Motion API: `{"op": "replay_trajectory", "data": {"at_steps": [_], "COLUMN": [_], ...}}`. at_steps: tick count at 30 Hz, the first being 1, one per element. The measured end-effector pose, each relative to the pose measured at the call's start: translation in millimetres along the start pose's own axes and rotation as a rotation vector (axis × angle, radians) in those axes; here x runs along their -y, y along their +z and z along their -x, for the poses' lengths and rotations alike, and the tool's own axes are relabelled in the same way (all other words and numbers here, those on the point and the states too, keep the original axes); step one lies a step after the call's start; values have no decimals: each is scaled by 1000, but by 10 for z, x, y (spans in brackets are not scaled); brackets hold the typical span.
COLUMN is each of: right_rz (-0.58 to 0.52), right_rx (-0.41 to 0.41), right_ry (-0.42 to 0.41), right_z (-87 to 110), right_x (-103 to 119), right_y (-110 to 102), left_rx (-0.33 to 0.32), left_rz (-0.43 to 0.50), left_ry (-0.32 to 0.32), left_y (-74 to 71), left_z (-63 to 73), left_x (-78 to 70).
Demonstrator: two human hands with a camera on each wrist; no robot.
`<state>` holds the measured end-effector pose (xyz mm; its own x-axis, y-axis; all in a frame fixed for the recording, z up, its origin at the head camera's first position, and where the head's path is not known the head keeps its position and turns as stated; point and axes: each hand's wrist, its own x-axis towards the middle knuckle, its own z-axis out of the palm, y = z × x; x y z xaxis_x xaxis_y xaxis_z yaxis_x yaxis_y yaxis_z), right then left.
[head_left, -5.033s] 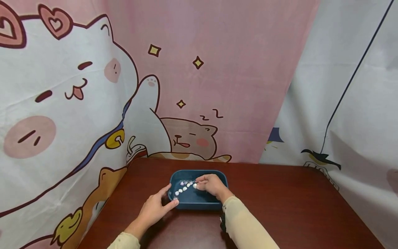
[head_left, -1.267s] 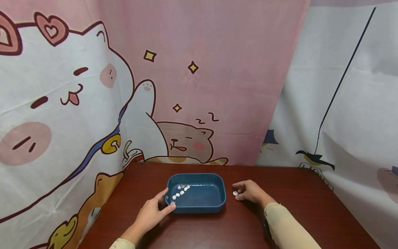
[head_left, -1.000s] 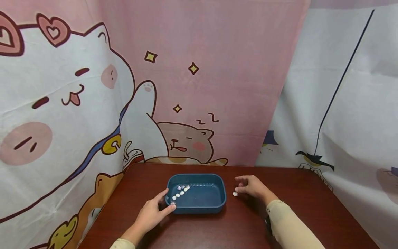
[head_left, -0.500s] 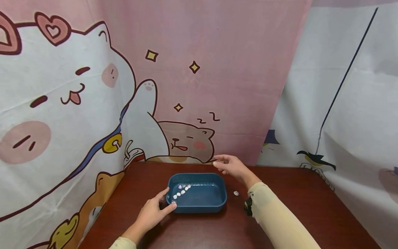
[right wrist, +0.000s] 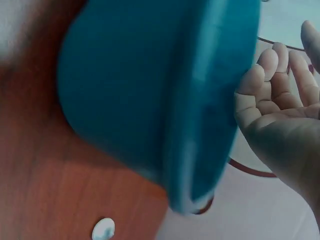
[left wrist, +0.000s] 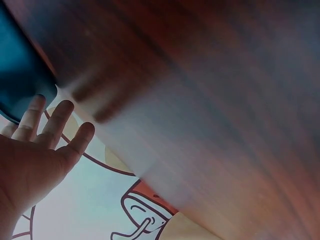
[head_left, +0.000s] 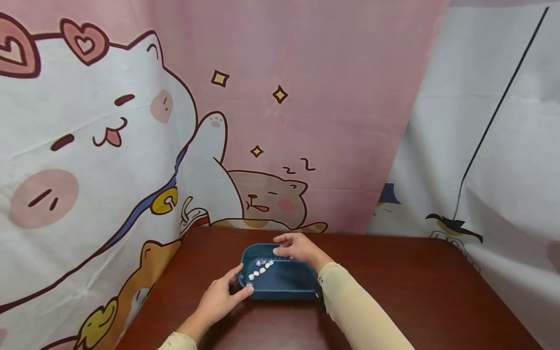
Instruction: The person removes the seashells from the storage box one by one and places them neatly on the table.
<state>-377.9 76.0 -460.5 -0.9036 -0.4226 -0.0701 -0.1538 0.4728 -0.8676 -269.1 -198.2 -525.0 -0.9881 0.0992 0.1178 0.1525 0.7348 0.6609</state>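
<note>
A blue rectangular basin (head_left: 284,294) with rounded corners stands on the table. Small white (head_left: 256,273) and purple (head_left: 258,263) shell-like pieces form a bent line in its left half. My left hand (head_left: 218,297) spans the near left corner, thumb at the front rim. In the left wrist view its other fingers (left wrist: 59,117) reach out nearly straight toward the basin wall. Above the basin's back part is my right hand (head_left: 298,247), fingers loosely bent. The right wrist view shows its thumb apart from the fingers (right wrist: 250,80) and nothing between them.
One white shell-like piece (right wrist: 104,229) lies on the table to the right of the basin; my right forearm hides it in the head view. The brown table (head_left: 407,282) ends at a cartoon-printed cloth (head_left: 332,121) at the back.
My right hand carried a white piece out of the basin and left it on the table at the right. It has since swung back left over the basin. The left hand stays at the corner.
</note>
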Motion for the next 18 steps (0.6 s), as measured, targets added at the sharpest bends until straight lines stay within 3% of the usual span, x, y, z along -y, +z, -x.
{"op": "replay_trajectory", "data": {"at_steps": [8, 18], "right_rz": [151, 304], "right_rx": [33, 19], "right_ry": [-5, 68], "right_z": [-53, -82], "right_x": [-127, -239], "right_y": [280, 491], "left_rx": [7, 17], "left_rz": [-5, -3], "left_ry": [-1, 6], "left_y": [-5, -1], "left_z": [-5, 1], "left_x": [59, 38]}}
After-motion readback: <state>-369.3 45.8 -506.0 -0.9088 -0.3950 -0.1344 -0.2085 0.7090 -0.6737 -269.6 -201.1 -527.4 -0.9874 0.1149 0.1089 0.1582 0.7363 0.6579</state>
